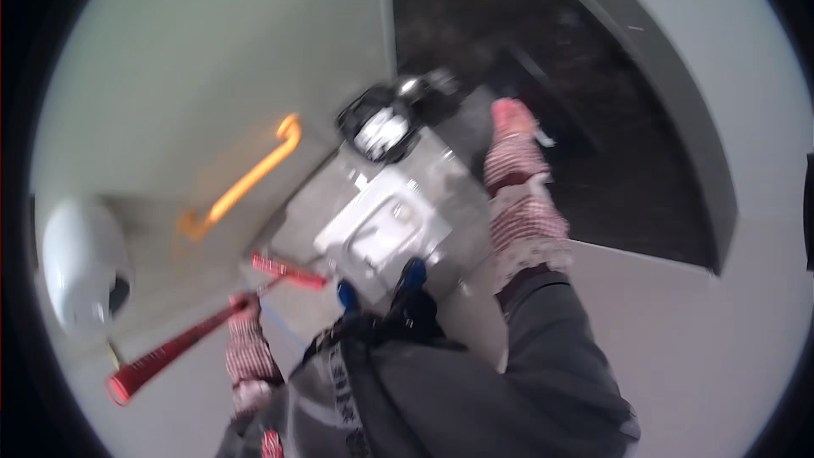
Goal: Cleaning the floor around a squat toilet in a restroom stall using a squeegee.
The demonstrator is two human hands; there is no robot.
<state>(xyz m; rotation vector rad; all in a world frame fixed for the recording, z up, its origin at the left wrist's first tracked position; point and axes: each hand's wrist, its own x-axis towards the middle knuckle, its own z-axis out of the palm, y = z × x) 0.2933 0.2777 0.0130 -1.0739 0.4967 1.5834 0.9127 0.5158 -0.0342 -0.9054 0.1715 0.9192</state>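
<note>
My left hand (245, 304), in a patterned red-and-white sleeve cover, grips the long red handle (175, 351) of a cleaning tool. Its narrow red head (289, 270), a squeegee or brush, hangs above the floor near my blue shoes (413, 273). A white squat toilet (388, 229) is set in the raised floor ahead of my feet. Reaching forward, my right hand (512, 117) looks pink, perhaps gloved, and is at or close to a dark panel (610, 159). Blur hides whether it touches the panel or holds the small pale piece beside it.
An orange grab bar (245, 184) runs along the left wall. A white rounded wall dispenser (86, 267) juts out further left. Beyond the toilet stands a black bin (346, 124) with white paper inside. Pale partition walls (648, 305) are on my right.
</note>
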